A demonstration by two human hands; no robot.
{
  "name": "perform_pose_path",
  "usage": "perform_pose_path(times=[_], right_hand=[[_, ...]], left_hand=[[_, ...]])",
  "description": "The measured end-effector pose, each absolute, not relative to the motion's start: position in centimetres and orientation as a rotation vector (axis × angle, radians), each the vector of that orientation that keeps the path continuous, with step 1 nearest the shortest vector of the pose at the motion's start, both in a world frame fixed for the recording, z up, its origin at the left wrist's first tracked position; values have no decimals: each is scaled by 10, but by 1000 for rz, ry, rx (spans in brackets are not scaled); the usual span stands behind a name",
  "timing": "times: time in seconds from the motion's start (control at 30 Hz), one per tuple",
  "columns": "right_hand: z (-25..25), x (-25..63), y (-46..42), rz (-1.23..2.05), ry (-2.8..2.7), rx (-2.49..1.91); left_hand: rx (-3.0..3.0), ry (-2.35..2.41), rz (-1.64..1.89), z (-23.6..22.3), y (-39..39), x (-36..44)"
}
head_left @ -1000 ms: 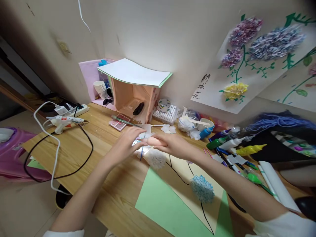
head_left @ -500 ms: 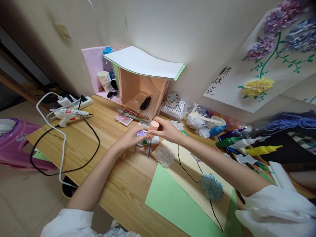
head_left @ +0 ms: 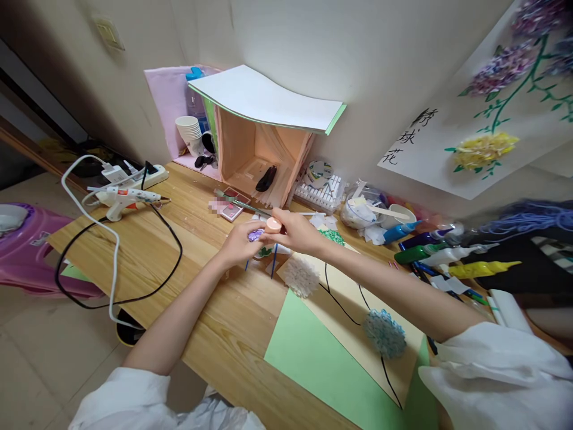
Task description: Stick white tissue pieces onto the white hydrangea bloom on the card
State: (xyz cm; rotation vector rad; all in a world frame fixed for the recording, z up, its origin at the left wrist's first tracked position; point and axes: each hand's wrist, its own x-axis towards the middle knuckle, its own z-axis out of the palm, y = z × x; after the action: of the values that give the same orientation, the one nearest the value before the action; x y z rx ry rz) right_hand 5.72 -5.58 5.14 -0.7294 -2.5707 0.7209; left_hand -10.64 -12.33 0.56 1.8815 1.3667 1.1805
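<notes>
At the middle of the table my right hand (head_left: 293, 232) is closed around a small peach-coloured cylinder (head_left: 273, 225), its round end facing up toward me. My left hand (head_left: 240, 243) meets it from the other side, fingers curled against it; their tips are partly hidden. Just beneath the hands are a purple patch (head_left: 256, 235) and green paint in what looks like a small dish, with blue sticks (head_left: 274, 263) pointing down toward me. Right of them lies a cream sheet (head_left: 340, 292) with black stems, a white pompom flower (head_left: 301, 277) and a blue pompom flower (head_left: 385, 333).
A hot glue gun (head_left: 119, 200) with looped cables lies at the left. A peach cardboard box (head_left: 237, 143) stands behind, with a brush (head_left: 246, 204) and a pink palette (head_left: 233, 209) before it. Paint bottles (head_left: 425, 254) line the right. Green paper (head_left: 308, 358) lies under the cream sheet.
The peach-coloured cylinder has shifted slightly left and tipped so that its end shows more. My right hand has moved left with it. The whole view has shifted a little.
</notes>
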Motion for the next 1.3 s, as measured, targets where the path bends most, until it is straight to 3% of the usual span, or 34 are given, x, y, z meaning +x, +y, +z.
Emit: perform_pose_path(times=[0.57, 1.3], right_hand=[[41, 54, -59, 664, -2605, -695], [39, 53, -60, 633, -2665, -751]], left_hand=[[1961, 1342, 1374, -2, -124, -104], [1855, 1397, 1345, -4, -127, -104]])
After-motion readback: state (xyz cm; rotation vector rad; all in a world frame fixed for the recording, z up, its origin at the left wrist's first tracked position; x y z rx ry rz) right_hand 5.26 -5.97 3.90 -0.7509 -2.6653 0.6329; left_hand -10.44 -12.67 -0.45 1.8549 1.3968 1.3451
